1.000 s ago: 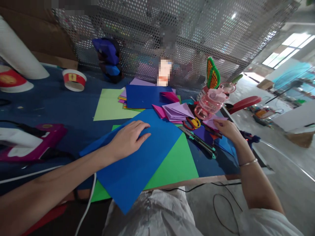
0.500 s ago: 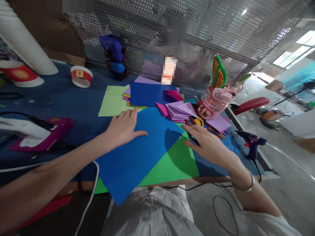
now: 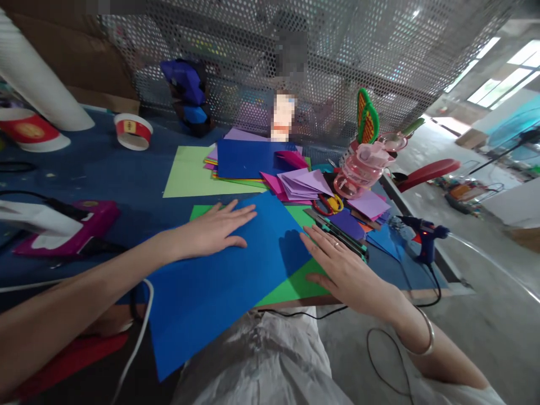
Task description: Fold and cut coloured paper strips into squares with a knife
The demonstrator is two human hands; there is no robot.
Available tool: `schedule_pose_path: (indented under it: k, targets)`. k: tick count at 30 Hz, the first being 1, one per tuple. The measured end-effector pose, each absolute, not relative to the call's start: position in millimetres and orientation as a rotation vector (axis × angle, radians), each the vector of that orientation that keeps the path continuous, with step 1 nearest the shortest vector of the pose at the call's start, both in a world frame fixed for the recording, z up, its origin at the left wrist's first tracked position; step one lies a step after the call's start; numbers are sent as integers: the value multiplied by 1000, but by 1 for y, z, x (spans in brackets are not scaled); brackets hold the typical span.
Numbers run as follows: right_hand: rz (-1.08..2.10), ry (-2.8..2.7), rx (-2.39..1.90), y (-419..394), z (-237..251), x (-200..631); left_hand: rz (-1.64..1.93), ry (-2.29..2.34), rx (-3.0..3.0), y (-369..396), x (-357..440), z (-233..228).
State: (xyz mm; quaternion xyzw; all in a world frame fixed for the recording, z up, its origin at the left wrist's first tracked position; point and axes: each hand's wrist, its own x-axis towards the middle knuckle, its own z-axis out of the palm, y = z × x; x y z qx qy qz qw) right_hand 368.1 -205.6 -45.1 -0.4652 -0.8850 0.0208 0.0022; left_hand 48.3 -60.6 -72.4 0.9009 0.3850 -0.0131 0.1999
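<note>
A large blue paper sheet [image 3: 219, 281] lies slanted over a bright green sheet [image 3: 297, 287] at the table's near edge, its lower corner hanging past the edge. My left hand [image 3: 211, 230] rests flat on the blue sheet's upper left part, fingers spread. My right hand [image 3: 341, 270] lies flat, fingers apart, over the blue sheet's right corner and the green sheet. Neither hand holds anything.
Behind the sheets lie a light green sheet [image 3: 189, 177], a stack of coloured papers [image 3: 248, 160], folded purple pieces [image 3: 304, 185], red-yellow scissors [image 3: 329, 205], a utility knife [image 3: 337, 236], a pink bottle [image 3: 358, 171] and a blue glue gun [image 3: 424, 236]. A magenta tool [image 3: 71, 228] lies left.
My right hand left the purple paper at the right and came down flat on the blue and green sheets. My left hand slid slightly on the blue sheet, which shifted toward me.
</note>
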Motion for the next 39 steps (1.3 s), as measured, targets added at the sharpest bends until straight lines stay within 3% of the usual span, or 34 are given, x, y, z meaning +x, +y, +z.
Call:
schedule_pose_path:
  k: [7,11,18,23,27,34,39]
  targets:
    - [190,-2892,-1419,-203,-50,364,280,769,2840,-96,65,-74]
    - [172,-2914,-1359,-209,-59,368,266,660,2929,-131,42,-79]
    - [-151,-2863,-1285,-221,-71,374,259,1156,2896,-177,-42,-105]
    - [-374,-2833,-1180,-223,-70,366,248,1540,2774,-216,-75,-99]
    - [-446,-2828,-1149,-223,-62,361,141,1289,2879,-227,-70,-76]
    - [-315,-2698,-1094,-225,-49,355,333,1082,2745,-203,-46,-67]
    - [26,-2667,-1087,-229,-43,363,460,1107,2328,-185,-54,-56]
